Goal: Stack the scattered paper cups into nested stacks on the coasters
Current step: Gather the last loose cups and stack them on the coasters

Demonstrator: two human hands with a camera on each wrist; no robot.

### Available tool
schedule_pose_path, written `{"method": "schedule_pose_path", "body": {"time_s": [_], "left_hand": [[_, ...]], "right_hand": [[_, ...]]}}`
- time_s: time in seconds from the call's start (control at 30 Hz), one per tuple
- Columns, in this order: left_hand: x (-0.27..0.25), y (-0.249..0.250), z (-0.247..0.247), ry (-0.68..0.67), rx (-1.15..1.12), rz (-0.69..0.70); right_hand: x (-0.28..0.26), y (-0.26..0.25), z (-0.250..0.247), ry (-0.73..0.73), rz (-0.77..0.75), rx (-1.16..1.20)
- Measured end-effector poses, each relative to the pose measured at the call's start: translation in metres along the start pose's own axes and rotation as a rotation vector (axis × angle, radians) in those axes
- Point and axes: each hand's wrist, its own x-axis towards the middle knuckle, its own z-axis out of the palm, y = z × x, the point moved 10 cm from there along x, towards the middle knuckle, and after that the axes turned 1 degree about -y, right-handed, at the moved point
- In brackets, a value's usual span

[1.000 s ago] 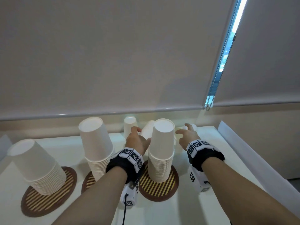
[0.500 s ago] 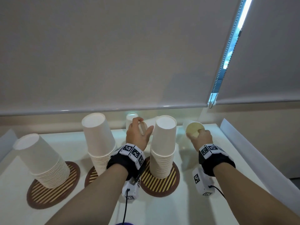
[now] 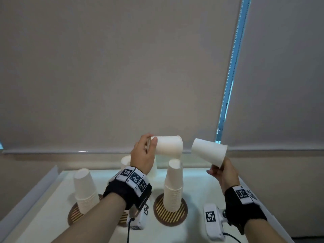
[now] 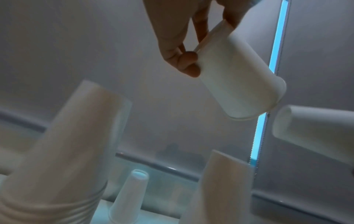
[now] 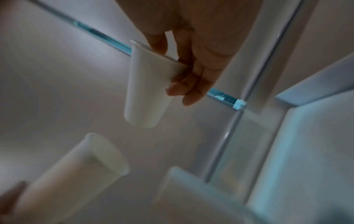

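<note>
Left hand (image 3: pixel 142 153) is pinching one paper cup (image 3: pixel 168 145), right hand (image 3: pixel 223 171) pinching another (image 3: pixel 208 153) — both aloft; careless nesting risks toppling the stack (image 3: pixel 172 186) below.

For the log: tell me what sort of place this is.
Probably an indoor room with a work table by a window: beige roller blinds with a bead chain, a white rimmed tabletop, and striped round brown coasters bearing white paper cup stacks.
</note>
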Motion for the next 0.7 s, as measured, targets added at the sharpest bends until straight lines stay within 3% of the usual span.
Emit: {"method": "schedule_pose_path", "body": {"time_s": [0.1,0.23,0.4,0.5,0.6,0.7], "left_hand": [[-0.026,0.025,-0.017,-0.014,-0.074,-0.029],[-0.055,0.026,-0.018,-0.087,-0.18,-0.169],[-0.086,-0.03,-0.053,0.046,-0.459,-0.62],[-0.094,-0.053,-0.077,0.093,-0.584,-0.77],[-0.081,-0.06,-0.123,0.223,-0.543,-0.696],[-0.062,-0.052,-0.192,0.406,-0.237,-0.473]], "right_hand": [[-0.045,-0.014,0.045,-0.211,0.027,-0.091],[-0.091,-0.005,0.103,-0.44,0.067,-0.482],[-0.14,0.002,0.159,-0.445,-0.122,-0.846],[-0.167,0.003,0.193,-0.541,-0.211,-0.882],[-0.173,0.015,0.208,-0.592,-0.172,-0.781],[-0.157,0.026,0.202,-0.532,-0.135,-0.784]]}}
